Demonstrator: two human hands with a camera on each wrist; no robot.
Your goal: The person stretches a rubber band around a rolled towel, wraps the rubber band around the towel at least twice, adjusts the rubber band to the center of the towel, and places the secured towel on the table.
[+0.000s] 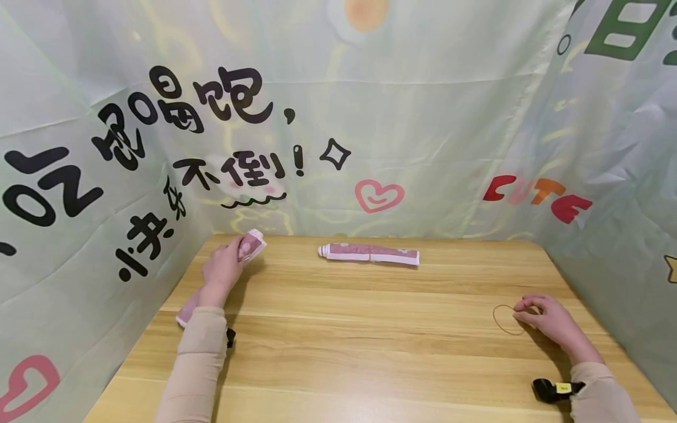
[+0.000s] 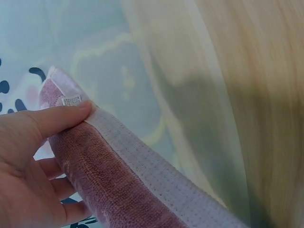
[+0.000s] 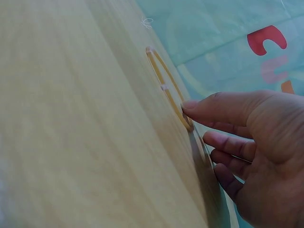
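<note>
My left hand (image 1: 224, 265) grips a rolled pink towel (image 2: 118, 175) with a white border, at the left side of the table. In the left wrist view the thumb presses near a small white label (image 2: 71, 100) at one end of it. Over at the right, my right hand (image 1: 550, 320) pinches a thin tan rubber band (image 1: 495, 320) between thumb and forefinger. The band hangs as a wide loop in the right wrist view, close to the tabletop. A second rolled pink towel (image 1: 391, 254), with a band round its middle, lies at the table's back.
The wooden table (image 1: 344, 341) has fabric curtains (image 1: 423, 117) with printed lettering on its back, left and right sides. A black wrist strap (image 1: 547, 390) shows at the right sleeve.
</note>
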